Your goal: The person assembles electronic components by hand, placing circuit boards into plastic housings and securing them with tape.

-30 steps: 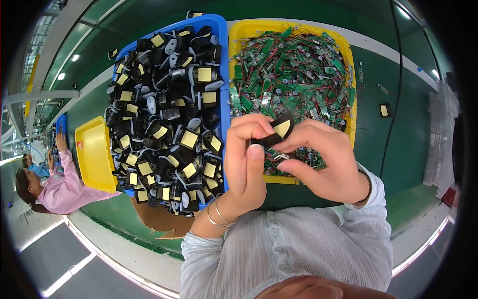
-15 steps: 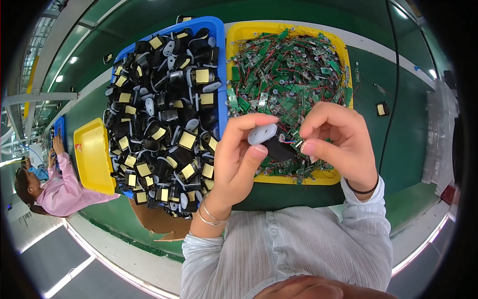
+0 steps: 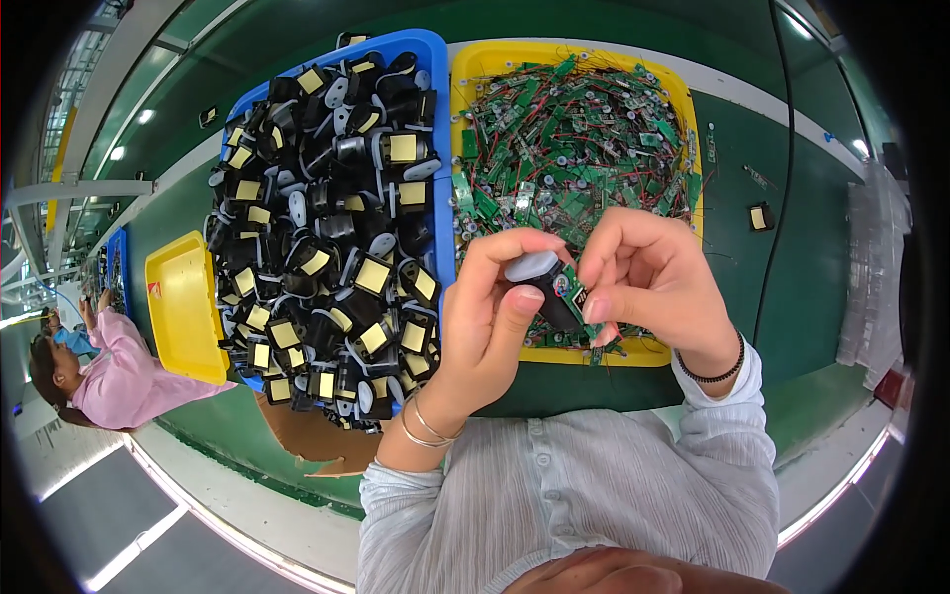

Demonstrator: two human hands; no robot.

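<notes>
Between the thumb and fingers of my left hand (image 3: 487, 322) is a black plastic housing (image 3: 557, 309) with a grey rounded cap (image 3: 532, 266) on top, held tilted. My right hand (image 3: 655, 282) pinches a small green circuit board (image 3: 577, 287) against the housing's right side. Thin coloured wires show where the board meets the housing. Both hands are above the near part of a yellow tray (image 3: 648, 352) heaped with green circuit boards (image 3: 564, 148) and red wires. Left of it, a blue tray (image 3: 441, 129) is piled with black housings (image 3: 336, 255) bearing grey caps and pale yellow pads.
An upright yellow bin (image 3: 183, 307) stands left of the blue tray. Beyond it sits a co-worker in a pink top (image 3: 134, 371). A black cable (image 3: 789, 148) runs down the green table's right side, near a loose padded part (image 3: 760, 217). Brown cardboard (image 3: 322, 436) lies below the blue tray.
The circuit board has come against the housing, its flat green face now showing. The housing has turned more upright, and my right hand has shifted slightly left.
</notes>
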